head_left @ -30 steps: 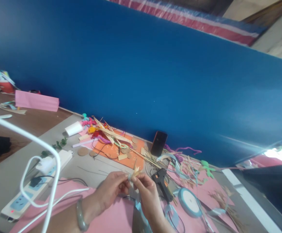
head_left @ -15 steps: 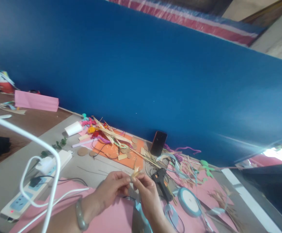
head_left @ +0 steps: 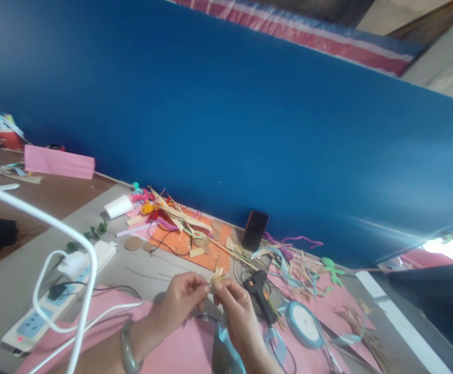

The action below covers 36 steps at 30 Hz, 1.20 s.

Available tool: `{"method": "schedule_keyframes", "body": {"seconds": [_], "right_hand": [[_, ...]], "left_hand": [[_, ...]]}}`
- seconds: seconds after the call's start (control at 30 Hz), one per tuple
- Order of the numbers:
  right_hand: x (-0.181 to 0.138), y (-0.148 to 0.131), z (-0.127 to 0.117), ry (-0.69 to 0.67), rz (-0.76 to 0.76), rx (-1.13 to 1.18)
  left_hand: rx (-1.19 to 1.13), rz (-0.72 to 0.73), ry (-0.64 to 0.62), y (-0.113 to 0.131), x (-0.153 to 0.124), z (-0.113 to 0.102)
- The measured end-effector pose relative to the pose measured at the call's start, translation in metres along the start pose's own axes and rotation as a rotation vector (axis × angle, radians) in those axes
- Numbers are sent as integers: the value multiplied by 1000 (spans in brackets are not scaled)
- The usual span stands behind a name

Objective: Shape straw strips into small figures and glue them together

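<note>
Between my two hands is a small tuft of pale yellow straw-like strips (head_left: 218, 275), its frayed ends pointing up. My right hand (head_left: 236, 304) pinches the tuft between thumb and fingers. Just to its left, my left hand (head_left: 183, 298), with a bangle (head_left: 129, 347) on the wrist, has thumb and fingertips pressed together at the tuft's side. Whether it grips the strips or something finer is too small to tell. Light blue ribbon (head_left: 229, 350) hangs below my right hand, and a black glue gun (head_left: 261, 296) lies right beside it.
A white power strip (head_left: 27, 327) with looping cables lies left. Straw strips and pipe cleaners cover an orange sheet (head_left: 180, 240) ahead. A phone (head_left: 255, 230) leans on the blue partition (head_left: 211, 114). A ribbon roll (head_left: 304, 324) rests on pink paper at right; a paper cup (head_left: 118, 206) lies tipped.
My left hand has shifted very slightly at the tuft. Both hands keep their pinching pose, and the things on the table stay where they were.
</note>
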State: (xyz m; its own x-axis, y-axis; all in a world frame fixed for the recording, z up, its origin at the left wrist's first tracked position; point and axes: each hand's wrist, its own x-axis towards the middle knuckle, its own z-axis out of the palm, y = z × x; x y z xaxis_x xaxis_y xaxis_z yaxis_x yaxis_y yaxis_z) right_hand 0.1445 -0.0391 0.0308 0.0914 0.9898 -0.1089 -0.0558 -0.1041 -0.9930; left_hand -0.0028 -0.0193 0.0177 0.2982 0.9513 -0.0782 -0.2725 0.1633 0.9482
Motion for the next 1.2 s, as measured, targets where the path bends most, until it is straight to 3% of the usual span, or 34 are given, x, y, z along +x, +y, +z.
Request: {"method": "schedule_keyframes", "body": {"seconds": [0.17,0.6,0.9,1.2], "right_hand": [[-1,-2,4,-21,-8,48],[-3,-3,9,111,-70,-73],[-4,-2,7,87,-130,-142],[-5,4,8,50,-157,-107]], "left_hand": [[25,39,53,-1,-3,2],[35,48,112,6,-5,4],[83,78,57,5,-5,1],[210,133,131,1,-5,0]]}}
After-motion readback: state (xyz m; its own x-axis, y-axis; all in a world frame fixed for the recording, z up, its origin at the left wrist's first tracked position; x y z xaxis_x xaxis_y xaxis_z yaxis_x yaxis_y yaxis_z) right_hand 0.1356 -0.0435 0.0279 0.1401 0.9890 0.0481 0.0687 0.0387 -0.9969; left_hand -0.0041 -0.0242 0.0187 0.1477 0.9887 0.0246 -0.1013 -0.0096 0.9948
